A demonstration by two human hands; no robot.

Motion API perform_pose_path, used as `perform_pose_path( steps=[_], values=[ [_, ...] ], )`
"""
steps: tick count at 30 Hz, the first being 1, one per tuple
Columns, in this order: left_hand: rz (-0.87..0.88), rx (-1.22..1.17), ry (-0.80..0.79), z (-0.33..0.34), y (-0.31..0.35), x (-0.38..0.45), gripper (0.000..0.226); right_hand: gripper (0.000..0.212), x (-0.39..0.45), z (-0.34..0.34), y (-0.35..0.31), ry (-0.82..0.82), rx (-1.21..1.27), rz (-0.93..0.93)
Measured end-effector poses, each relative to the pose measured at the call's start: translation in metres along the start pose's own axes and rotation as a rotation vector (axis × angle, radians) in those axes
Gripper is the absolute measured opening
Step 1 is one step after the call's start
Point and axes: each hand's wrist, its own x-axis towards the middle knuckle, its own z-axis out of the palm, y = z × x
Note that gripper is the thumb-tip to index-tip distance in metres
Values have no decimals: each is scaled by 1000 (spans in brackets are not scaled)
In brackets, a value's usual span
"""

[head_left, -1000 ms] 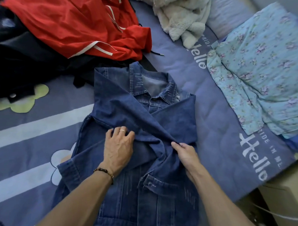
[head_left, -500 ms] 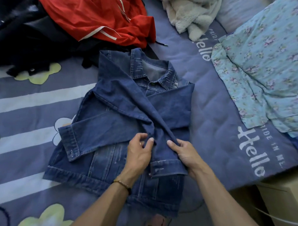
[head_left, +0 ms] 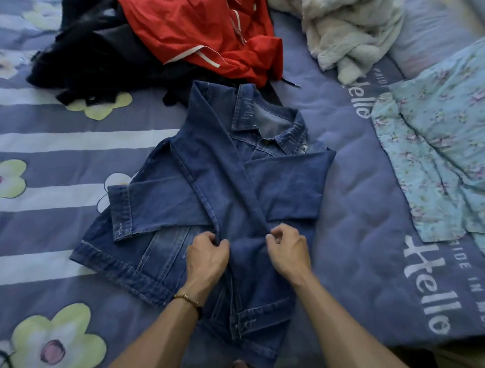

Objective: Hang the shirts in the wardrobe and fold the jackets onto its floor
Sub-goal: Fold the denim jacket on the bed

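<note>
Denim jacket (head_left: 208, 202) flat on bed (head_left: 362, 206), collar away from me, both sleeves crossed over front to narrow it. My left hand (head_left: 207, 259) and right hand (head_left: 290, 252) each pinch one edge of long sleeve, keeping it straight for next fold.

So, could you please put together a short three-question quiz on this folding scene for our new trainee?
1. True or false: both hands grip the denim jacket.
2. Which garment lies partly on the black clothes? A) the red jacket B) the floral shirt C) the white fleece
3. Which wrist wears a bracelet?

Key: 1. True: the left hand and right hand each pinch a sleeve edge. 2. A. 3. Left.
</note>
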Motion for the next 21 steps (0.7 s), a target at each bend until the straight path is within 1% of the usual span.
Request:
perform_pose_path(
  steps=[1, 2, 3, 4, 5, 7, 9, 10, 11, 12, 13, 15, 17, 18, 19, 20, 21],
  values=[
    [-13, 6, 3, -3, -5, -1, 22, 9, 3, -3, 2, 44, 6, 93],
    [-20, 27, 7, -7, -10, 1, 25, 9, 7, -4, 3, 84, -15, 134],
    [-4, 64, 7, -10, -13, 1, 31, 6, 8, -5, 3, 126, -34, 113],
    [15, 110, 18, -13, -11, 4, 39, 3, 13, -4, 0, 170, -15, 40],
    [38, 162, 50, -15, -7, 7, 45, 4, 16, -1, -6, 199, 32, -36],
    [46, 187, 147, -18, 7, 18, 46, 20, 26, 9, -26, 175, 128, -133],
    [24, 42, 186, -23, 20, 41, 39, 39, 43, 20, -49, 70, 154, -143],
    [12, -71, 169, -25, 24, 51, 33, 42, 51, 22, -58, 28, 150, -130],
    [-3, -168, 148, -28, 27, 66, 28, 38, 64, 28, -66, 0, 135, -113],
    [-26, -223, 127, -31, 29, 77, 23, 30, 73, 28, -69, -6, 113, -79],
    [-56, -238, 119, -34, 30, 87, 20, 22, 82, 26, -70, -1, 85, -28],
    [-96, -175, 84, -44, 25, 102, 16, 13, 95, 21, -72, -12, -32, 48],
    [-45, -84, 23, -56, 23, 106, 20, 12, 103, 14, -80, -23, -151, 41],
    [15, -61, 23, -62, 24, 113, 24, 15, 110, 12, -90, 0, -167, 29],
    [93, -46, 46, -69, 26, 119, 29, 21, 116, 10, -102, 34, -147, 12],
    [190, -16, 113, -75, 30, 128, 36, 26, 126, 10, -116, 60, -102, -25],
    [291, 36, 212, -80, 35, 138, 43, 29, 135, 10, -130, 64, -61, -73]
  ],
)
